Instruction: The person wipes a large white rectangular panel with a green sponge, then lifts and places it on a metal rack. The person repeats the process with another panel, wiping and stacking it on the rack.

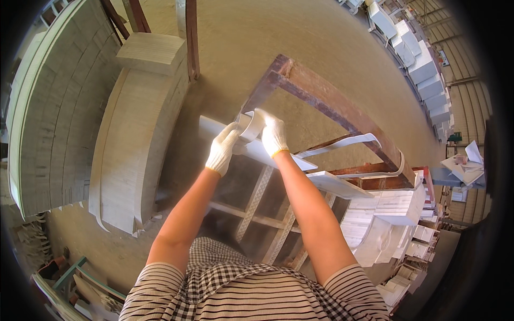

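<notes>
Both of my hands wear white knitted gloves and meet in front of me over a long, flat white board (212,127). A short curled white strip (251,127) runs between them. My right hand (273,132) is closed on the strip's upper right end. My left hand (223,148) is closed at the strip's left side, its fingers pointing up toward the right hand. The board lies slantwise beneath both hands, across a metal framework (253,200). What the strip is made of cannot be told.
A rusty brown frame (332,107) rises beyond my hands, with a pale strip (342,143) draped over it. Tall stacks of pale boards (131,139) stand to my left. Stacked white boards (383,206) lie at right, and more white stacks (420,64) line the far right.
</notes>
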`<state>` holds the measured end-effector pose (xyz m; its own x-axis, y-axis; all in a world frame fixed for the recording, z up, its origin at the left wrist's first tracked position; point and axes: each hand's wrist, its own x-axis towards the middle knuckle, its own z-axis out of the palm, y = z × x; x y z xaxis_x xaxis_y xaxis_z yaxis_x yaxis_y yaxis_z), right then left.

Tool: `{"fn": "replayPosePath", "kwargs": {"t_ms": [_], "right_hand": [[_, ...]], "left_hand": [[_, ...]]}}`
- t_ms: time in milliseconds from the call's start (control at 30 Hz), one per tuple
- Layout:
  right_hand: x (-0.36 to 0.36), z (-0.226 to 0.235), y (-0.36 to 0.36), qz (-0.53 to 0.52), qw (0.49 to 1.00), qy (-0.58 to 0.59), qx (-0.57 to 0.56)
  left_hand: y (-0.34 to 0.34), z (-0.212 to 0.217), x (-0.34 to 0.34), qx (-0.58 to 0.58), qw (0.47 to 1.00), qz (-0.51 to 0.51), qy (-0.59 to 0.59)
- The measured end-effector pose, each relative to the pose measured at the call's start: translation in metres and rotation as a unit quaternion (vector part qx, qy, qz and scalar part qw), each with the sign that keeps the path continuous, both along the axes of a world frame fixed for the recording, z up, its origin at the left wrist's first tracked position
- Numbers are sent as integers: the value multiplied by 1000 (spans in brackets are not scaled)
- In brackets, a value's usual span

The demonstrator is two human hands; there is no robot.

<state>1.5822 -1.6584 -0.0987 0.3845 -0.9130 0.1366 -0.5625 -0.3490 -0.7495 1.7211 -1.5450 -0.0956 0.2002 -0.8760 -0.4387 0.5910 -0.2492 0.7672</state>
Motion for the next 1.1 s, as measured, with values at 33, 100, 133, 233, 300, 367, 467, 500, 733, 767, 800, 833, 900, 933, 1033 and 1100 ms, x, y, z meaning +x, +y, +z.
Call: {"fn": "replayPosePath", "kwargs": {"t_ms": [33, 100, 133, 233, 300, 367, 467, 500, 733, 767, 800, 833, 900, 933, 1033, 1100], "right_hand": [[2, 1, -1, -2, 1000, -11, 21], [5, 5, -1, -26, 995, -30, 92], [7, 8, 0, -49, 988, -39, 142], [9, 16, -2, 13, 986, 165, -20], [12, 18, -5, 58, 951, 272, -135], [16, 17, -9, 61, 946, 270, -167], [17, 15, -12, 63, 939, 294, -165], [16, 16, -11, 58, 948, 255, -180], [9, 40, 0, 40, 959, 236, -152], [10, 41, 0, 42, 959, 230, -162], [12, 41, -1, 37, 960, 229, -159], [14, 39, -3, 34, 960, 218, -172], [19, 34, -7, 33, 964, 164, -204], [20, 33, -10, 39, 962, 189, -193], [22, 35, -19, 44, 955, 260, -139], [22, 44, -20, 34, 963, 239, -121]], "left_hand": [[0, -1, -1, -2, 1000, 13, 7], [1, -4, -3, -2, 999, 36, 22], [2, -5, -4, -8, 999, 44, 19], [4, -10, -7, -16, 998, 56, 23], [4, -12, -8, -20, 997, 64, 32], [2, -13, -8, -39, 996, 72, 42], [-3, -12, -8, -51, 995, 79, 39], [-4, -11, -8, -58, 995, 78, 37], [-1, -4, -3, -33, 998, 53, 19], [-1, -4, -3, -33, 998, 52, 17], [-1, -5, -3, -45, 998, 49, 15], [-2, -5, -3, -38, 997, 58, 15], [-4, -6, -3, -52, 996, 64, 16], [-6, -7, -2, -46, 998, 49, 10], [-13, -8, 1, -38, 999, 35, 14], [-10, -11, 1, -37, 998, 48, 7]]}}
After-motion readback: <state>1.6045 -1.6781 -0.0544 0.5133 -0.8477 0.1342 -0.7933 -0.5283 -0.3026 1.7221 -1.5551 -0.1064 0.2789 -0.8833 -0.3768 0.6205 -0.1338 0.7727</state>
